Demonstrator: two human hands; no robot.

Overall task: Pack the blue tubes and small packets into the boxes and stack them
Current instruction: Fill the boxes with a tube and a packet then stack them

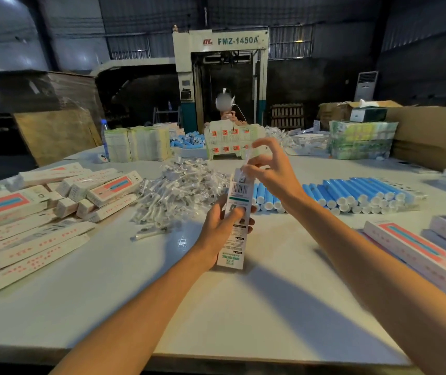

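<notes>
My left hand (223, 224) grips a long white box (236, 201) upright above the middle of the table. At the box's open top end, my right hand (269, 166) pinches a small clear packet (245, 161) that is partly inside the opening. Behind the box lies a heap of small clear packets (181, 190). Blue tubes (351, 192) with white caps are laid in rows to the right of my hands. Filled white and pink boxes (43, 209) are piled at the left.
More long boxes (419, 250) lie along the right edge of the white table (189, 307). Flat carton stacks (138, 143), further blue tubes (188, 140) and wrapped bundles (361, 139) line the far side, where another person sits. A water bottle (104, 136) stands at back left.
</notes>
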